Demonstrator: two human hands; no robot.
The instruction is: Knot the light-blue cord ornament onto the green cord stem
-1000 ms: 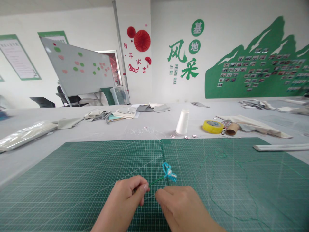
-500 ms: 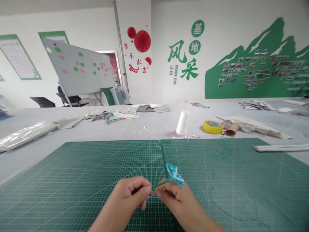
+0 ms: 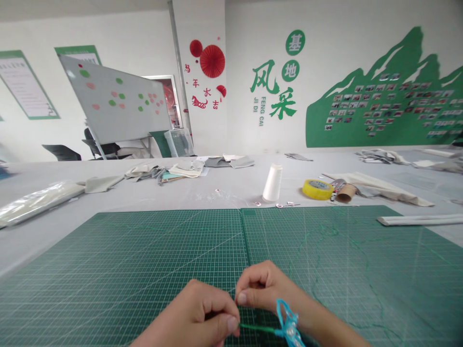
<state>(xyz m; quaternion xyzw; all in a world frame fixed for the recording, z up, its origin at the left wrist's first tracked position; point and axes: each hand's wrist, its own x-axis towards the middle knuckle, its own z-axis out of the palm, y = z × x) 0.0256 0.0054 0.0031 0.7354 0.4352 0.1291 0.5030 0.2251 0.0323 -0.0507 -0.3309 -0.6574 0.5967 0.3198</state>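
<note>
My left hand (image 3: 202,313) is closed in a pinch on the end of a thin green stem (image 3: 257,328). On the stem's other end is a light-blue looped flower (image 3: 288,324) with clear or white beads, tilted to the right and low in view. Just above the stem, my right hand (image 3: 271,285) has thumb and forefinger pressed together close to the left fingertips. Whatever it pinches is too small to make out. Loose green thread (image 3: 367,260) trails in curves over the right-hand green cutting mat (image 3: 347,289).
Beyond the mats stand a white thread cone (image 3: 272,183) and a yellow tape roll (image 3: 317,189), with a cardboard tube (image 3: 346,193) beside it. Fabric scraps (image 3: 188,169) lie farther back. A plastic-wrapped bundle (image 3: 39,202) is at left, white strips (image 3: 419,220) at right.
The flower has swung down and to the right, from above my right hand to below it. My left hand has moved slightly down; the right hand now sits above the stem.
</note>
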